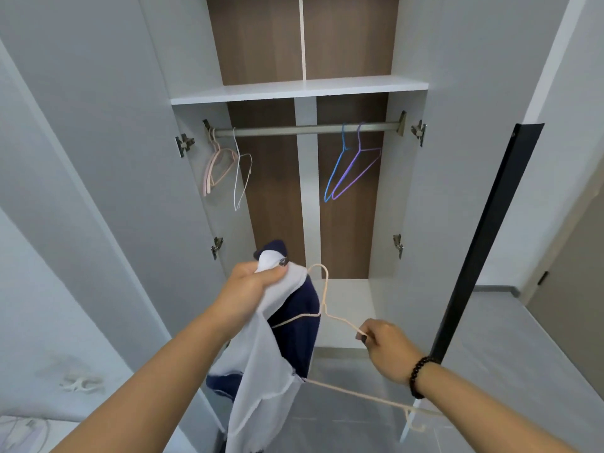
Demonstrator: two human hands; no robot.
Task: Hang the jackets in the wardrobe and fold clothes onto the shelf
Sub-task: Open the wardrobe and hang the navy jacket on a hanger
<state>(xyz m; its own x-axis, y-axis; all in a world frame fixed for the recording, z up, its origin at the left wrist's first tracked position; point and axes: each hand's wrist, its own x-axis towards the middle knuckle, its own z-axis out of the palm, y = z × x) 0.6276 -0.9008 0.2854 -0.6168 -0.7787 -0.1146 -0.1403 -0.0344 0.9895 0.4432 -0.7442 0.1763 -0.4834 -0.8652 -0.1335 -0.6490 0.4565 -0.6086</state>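
we're gripping the jacket (281, 328) collar in our left hand (251, 289), right hand (385, 348) pinching the hanger (327, 308) shoulder, facing the wardrobe (300, 89).

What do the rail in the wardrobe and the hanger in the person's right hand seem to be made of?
Rail: probably metal, with a dull grey brushed sheen and metal end brackets.
Hanger: apparently thin wire with a matt cream coating, judging by its slim, bent outline.

The left hand (248, 289) grips a white and navy jacket (281, 338) by its top, in front of the open wardrobe (408, 197). The right hand (384, 348) pinches a cream hanger (330, 317), one arm of which seems to run inside the jacket. On the rail (307, 129) hang pink, white, blue and purple hangers.
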